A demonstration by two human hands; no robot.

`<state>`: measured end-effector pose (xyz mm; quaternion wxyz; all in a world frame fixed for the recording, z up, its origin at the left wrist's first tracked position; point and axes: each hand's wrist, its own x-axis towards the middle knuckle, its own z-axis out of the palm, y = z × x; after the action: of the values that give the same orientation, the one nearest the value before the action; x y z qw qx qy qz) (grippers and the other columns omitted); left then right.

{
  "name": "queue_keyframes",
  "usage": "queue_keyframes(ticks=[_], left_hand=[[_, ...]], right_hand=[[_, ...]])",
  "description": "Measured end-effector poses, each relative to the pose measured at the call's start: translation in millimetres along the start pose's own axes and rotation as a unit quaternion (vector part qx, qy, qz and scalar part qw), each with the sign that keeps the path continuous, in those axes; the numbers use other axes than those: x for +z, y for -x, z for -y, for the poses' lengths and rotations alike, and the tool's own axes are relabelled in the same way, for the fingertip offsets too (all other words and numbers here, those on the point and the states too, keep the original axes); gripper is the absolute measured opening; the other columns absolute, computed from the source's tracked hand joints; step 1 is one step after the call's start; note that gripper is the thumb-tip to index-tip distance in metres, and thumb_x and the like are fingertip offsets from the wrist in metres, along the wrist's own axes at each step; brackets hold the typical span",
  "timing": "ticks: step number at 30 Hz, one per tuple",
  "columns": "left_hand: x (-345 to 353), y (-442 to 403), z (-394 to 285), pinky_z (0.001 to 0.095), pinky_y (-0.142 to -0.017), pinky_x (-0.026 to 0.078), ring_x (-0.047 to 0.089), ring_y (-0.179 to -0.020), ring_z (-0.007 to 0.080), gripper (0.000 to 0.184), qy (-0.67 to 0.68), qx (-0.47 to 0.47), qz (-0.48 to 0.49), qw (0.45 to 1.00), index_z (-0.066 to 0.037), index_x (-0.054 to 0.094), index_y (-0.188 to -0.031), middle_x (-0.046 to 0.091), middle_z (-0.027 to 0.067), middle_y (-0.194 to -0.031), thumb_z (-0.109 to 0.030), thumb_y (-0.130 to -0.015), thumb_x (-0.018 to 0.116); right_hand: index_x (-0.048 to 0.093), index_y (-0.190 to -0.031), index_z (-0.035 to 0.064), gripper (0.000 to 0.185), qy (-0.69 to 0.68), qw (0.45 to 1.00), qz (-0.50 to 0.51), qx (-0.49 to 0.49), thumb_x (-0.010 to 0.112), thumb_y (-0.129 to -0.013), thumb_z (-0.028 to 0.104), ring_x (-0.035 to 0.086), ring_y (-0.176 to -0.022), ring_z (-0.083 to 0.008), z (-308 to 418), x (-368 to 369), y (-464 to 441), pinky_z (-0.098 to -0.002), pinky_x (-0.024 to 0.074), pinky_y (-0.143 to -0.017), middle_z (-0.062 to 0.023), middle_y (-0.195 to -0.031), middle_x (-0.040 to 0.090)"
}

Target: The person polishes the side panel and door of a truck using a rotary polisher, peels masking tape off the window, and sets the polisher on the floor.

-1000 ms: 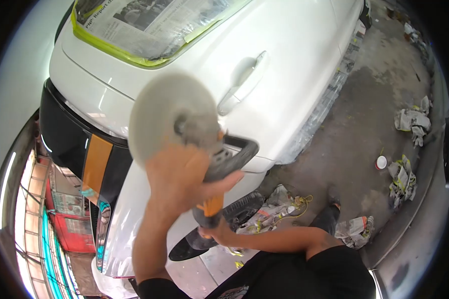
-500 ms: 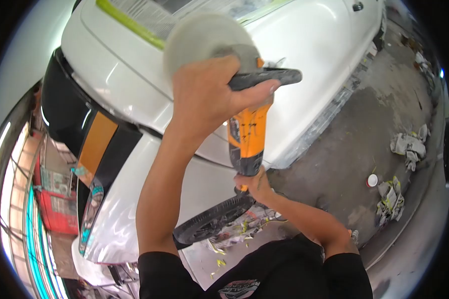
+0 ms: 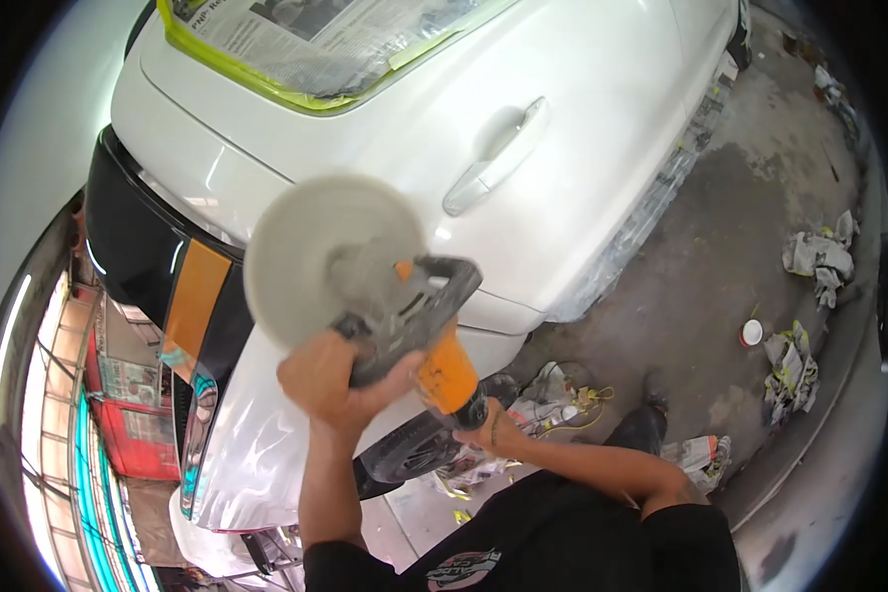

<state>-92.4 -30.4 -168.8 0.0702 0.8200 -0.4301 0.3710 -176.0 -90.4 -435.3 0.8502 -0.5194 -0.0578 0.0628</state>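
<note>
An orange and black power polisher [image 3: 448,370] with a wide pale buffing pad [image 3: 296,232] is in both my hands. My left hand [image 3: 331,380] is wrapped round the black loop handle [image 3: 449,281] near the pad. Lower down, my right hand [image 3: 485,430] grips the rear end of the tool. The pad looks smeared and lies over the white car's side, left of the door handle [image 3: 498,158]. Whether it touches the paint, I cannot tell. The white body panel [image 3: 257,434] continues below it, beside the dark lamp area [image 3: 128,232].
Newspaper [image 3: 316,44] edged with green tape covers the car window. A wheel [image 3: 414,444] is below the tool. Crumpled paper [image 3: 821,259] and a small red and white cup [image 3: 751,333] lie on the concrete floor [image 3: 681,286] to the right.
Both hands have brought the polisher down and to the left in view, off the upper door area. The door handle and taped window edge, formerly behind it, now show.
</note>
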Motion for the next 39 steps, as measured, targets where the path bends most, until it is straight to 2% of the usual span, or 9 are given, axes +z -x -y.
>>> queue_keyframes(ticks=[6,8,11,17,23,26,32,34,39], left_hand=[[41.9,-112.3,-7.8,0.0363,-0.044,0.037,0.047,-0.045,0.0240,0.056,0.010,0.090,-0.019,0.996,-0.010,0.050,-0.057,0.046,0.0056,-0.052,-0.050,-0.066,0.088],[42.6,-126.5,-6.9,0.0387,-0.045,0.037,0.048,-0.046,0.0250,0.059,0.047,0.072,0.047,0.995,-0.010,0.049,-0.055,0.047,0.0068,-0.052,-0.056,-0.068,0.084],[25.7,-101.3,-5.1,0.0397,-0.045,0.037,0.048,-0.045,0.0257,0.061,0.002,0.063,0.069,0.996,-0.009,0.050,-0.054,0.048,0.0079,-0.052,-0.059,-0.068,0.082],[-18.3,-12.7,-7.1,0.0329,-0.044,0.037,0.046,-0.044,0.0221,0.052,-0.024,0.028,0.060,0.998,-0.007,0.051,-0.059,0.046,0.0066,-0.053,-0.040,-0.064,0.091],[13.9,-76.5,-8.0,0.0352,-0.045,0.038,0.045,-0.045,0.0259,0.054,-0.009,0.096,0.042,0.994,-0.006,0.049,-0.059,0.047,0.0082,-0.054,-0.041,-0.064,0.091],[46.4,-132.3,-20.1,0.0394,-0.049,0.041,0.053,-0.049,0.0274,0.055,-0.012,0.119,0.081,0.989,-0.009,0.053,-0.059,0.051,0.0081,-0.054,-0.053,-0.069,0.084],[53.3,-154.3,-27.0,0.0399,-0.049,0.043,0.058,-0.052,0.0269,0.052,0.036,0.138,0.131,0.981,-0.006,0.061,-0.066,0.061,0.0084,-0.061,-0.054,-0.073,0.080],[33.0,-125.0,-32.5,0.0400,-0.050,0.039,0.050,-0.049,0.0285,0.058,-0.022,0.091,0.188,0.978,-0.005,0.052,-0.059,0.050,0.0100,-0.054,-0.052,-0.069,0.084],[-2.3,-55.2,-15.6,0.0365,-0.048,0.039,0.049,-0.048,0.0250,0.052,-0.023,0.106,0.124,0.986,-0.009,0.050,-0.058,0.050,0.0058,-0.056,-0.041,-0.063,0.090]], right_hand=[[0.057,-0.066,0.0040,0.018,-0.074,0.997,-0.019,-0.006,0.070,-0.078,0.009,0.056,-0.057,-0.0103,37.3,-7.3,-46.3,-0.0274,0.0427,-0.055,-0.0018,-0.063,0.060],[0.056,-0.063,0.0055,0.020,-0.124,0.991,-0.044,-0.024,0.069,-0.077,0.010,0.057,-0.058,-0.0104,51.7,0.4,-54.3,-0.0278,0.0432,-0.055,-0.0010,-0.063,0.059],[0.057,-0.065,0.0055,0.020,-0.139,0.989,-0.047,-0.021,0.070,-0.079,0.010,0.052,-0.052,-0.0100,21.6,17.2,-45.1,-0.0276,0.0383,-0.048,-0.0006,-0.058,0.056],[0.060,-0.081,0.0052,0.013,-0.112,0.989,0.040,0.088,0.073,-0.080,0.008,0.056,-0.058,-0.0097,-9.6,43.3,4.3,-0.0261,0.0433,-0.054,-0.0001,-0.065,0.060],[0.059,-0.070,0.0059,0.015,-0.141,0.990,0.004,-0.012,0.070,-0.080,0.010,0.056,-0.057,-0.0102,-3.0,35.2,-33.1,-0.0276,0.0427,-0.054,-0.0005,-0.062,0.059],[0.058,-0.067,0.0057,0.014,-0.127,0.986,-0.042,-0.103,0.067,-0.077,0.010,0.058,-0.058,-0.0119,18.0,16.4,-68.9,-0.0284,0.0439,-0.055,-0.0016,-0.062,0.059],[0.059,-0.068,0.0050,0.011,-0.179,0.980,-0.049,-0.076,0.066,-0.075,0.010,0.061,-0.063,-0.0132,47.2,27.3,-73.9,-0.0279,0.0462,-0.060,-0.0031,-0.064,0.061],[0.059,-0.073,0.0052,0.014,-0.218,0.974,-0.044,-0.045,0.070,-0.078,0.012,0.059,-0.061,-0.0115,27.2,55.4,-54.3,-0.0281,0.0456,-0.058,-0.0015,-0.065,0.061],[0.059,-0.073,0.0059,0.017,-0.219,0.975,0.013,0.022,0.073,-0.080,0.013,0.057,-0.058,-0.0105,-18.7,80.9,-16.0,-0.0277,0.0448,-0.055,-0.0004,-0.063,0.059]])
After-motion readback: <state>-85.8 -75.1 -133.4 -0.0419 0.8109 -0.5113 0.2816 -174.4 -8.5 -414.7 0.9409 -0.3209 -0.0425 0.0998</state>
